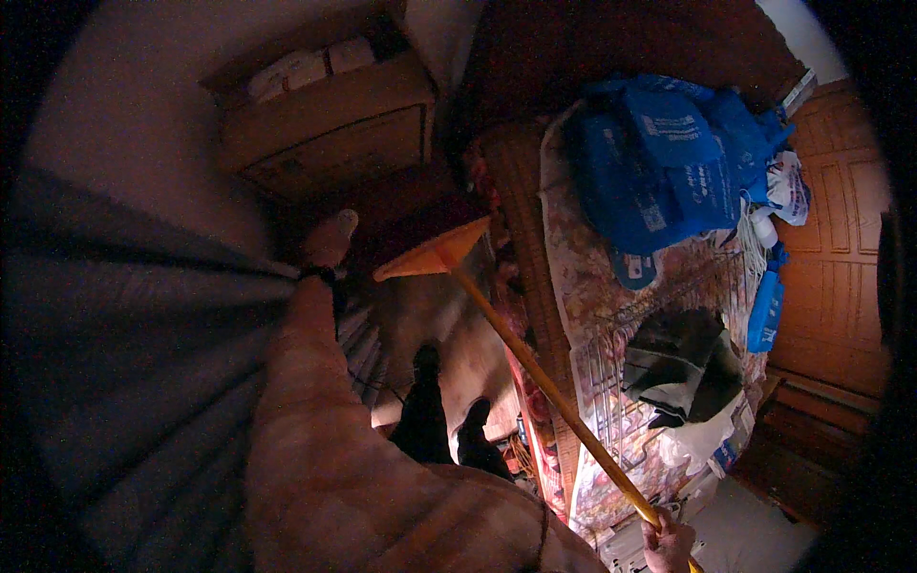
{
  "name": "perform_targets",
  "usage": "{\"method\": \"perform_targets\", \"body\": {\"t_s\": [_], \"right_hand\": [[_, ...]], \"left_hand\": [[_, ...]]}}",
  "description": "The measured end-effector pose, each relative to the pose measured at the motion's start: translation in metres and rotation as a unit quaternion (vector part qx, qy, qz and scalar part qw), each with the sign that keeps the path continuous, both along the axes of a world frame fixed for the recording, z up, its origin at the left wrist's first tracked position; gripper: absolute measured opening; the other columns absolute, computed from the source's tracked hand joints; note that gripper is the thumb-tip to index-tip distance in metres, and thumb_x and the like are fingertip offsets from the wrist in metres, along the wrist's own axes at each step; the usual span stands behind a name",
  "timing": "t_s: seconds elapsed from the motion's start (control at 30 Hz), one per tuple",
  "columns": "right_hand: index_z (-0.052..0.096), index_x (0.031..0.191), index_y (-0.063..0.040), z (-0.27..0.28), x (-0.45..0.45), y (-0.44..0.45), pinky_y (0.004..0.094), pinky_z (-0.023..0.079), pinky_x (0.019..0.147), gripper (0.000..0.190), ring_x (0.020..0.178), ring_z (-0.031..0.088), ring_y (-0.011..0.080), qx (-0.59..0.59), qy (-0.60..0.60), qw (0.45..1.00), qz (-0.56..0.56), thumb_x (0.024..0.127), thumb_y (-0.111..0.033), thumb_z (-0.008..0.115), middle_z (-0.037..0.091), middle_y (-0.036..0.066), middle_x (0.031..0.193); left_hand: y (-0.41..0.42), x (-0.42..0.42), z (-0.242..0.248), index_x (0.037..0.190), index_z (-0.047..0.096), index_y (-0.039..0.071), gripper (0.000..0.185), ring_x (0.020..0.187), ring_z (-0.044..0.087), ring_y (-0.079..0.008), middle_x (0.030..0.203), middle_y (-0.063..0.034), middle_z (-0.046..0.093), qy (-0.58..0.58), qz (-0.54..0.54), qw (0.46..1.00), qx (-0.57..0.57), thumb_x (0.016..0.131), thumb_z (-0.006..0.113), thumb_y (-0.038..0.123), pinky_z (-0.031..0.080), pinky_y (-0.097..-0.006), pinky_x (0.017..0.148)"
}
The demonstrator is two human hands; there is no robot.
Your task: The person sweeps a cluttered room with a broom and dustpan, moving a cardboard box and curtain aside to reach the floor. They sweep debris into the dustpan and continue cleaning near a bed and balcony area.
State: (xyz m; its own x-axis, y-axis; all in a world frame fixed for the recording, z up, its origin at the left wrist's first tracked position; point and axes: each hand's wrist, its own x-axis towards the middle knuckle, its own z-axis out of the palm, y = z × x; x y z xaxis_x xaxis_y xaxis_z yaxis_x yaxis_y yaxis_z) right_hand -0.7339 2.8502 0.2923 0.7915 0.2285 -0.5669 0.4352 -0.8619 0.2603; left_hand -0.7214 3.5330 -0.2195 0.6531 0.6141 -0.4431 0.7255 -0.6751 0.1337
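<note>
At the lower right, my right hand (666, 542) grips the yellow handle (551, 390) of a broom. The handle slants up and left to an orange broom head (437, 251), with dark bristles (423, 228) on its far side, in shadow. My left arm reaches forward, a dark band at its wrist. My left hand (329, 240) is beside the grey curtain (165, 315), near a wooden bedside cabinet (337, 136). A pale patch shows at its fingertips; dimness hides whether it is something held.
A bed with a floral-covered mattress (584, 272) runs along the right. On it lie blue bags (666, 157), a wire rack (609, 383) and dark cloth (673, 365). Wooden cabinet doors (831, 236) stand beyond. My feet, in dark footwear (423, 408), are on the wooden floor (466, 329).
</note>
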Motion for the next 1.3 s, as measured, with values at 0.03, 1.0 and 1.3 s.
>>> {"method": "perform_targets", "body": {"t_s": [0.03, 1.0, 1.3], "right_hand": [[0.058, 0.117, -0.018, 0.008, 0.001, -0.003, 0.0415, 0.046, 0.045, 0.030, 0.047, 0.056, 0.0297, -0.007, 0.020, 1.000, -0.006, 0.089, -0.030, 0.060, 0.057, 0.009, 0.057], [0.056, 0.091, -0.009, -0.123, -0.001, -0.055, 0.0451, 0.045, 0.045, 0.028, 0.047, 0.058, 0.0324, 0.043, 0.058, 0.996, 0.047, 0.096, -0.035, 0.047, 0.055, 0.011, 0.052], [0.051, 0.123, -0.011, -0.312, 0.046, 0.014, 0.0537, 0.050, 0.066, 0.036, 0.079, 0.064, 0.0432, 0.171, 0.150, 0.968, 0.107, 0.091, -0.027, 0.053, 0.066, 0.024, 0.084]], "left_hand": [[-0.001, 0.009, 0.008, 0.125, 0.059, 0.014, 0.036, 0.109, 0.058, -0.0381, 0.124, -0.0156, 0.059, 0.016, 0.041, 0.999, -0.032, 0.094, 0.050, 0.032, 0.050, -0.0508, 0.086], [-0.110, -0.052, 0.002, 0.125, 0.051, 0.005, 0.044, 0.110, 0.051, -0.0435, 0.133, -0.0208, 0.045, -0.115, 0.137, 0.983, 0.031, 0.085, 0.063, 0.018, 0.049, -0.0542, 0.087], [-0.261, -0.176, 0.094, 0.112, 0.060, 0.000, 0.038, 0.107, 0.055, -0.0396, 0.121, -0.0239, 0.054, -0.044, 0.123, 0.986, -0.099, 0.079, 0.065, 0.018, 0.048, -0.0491, 0.086]]}}
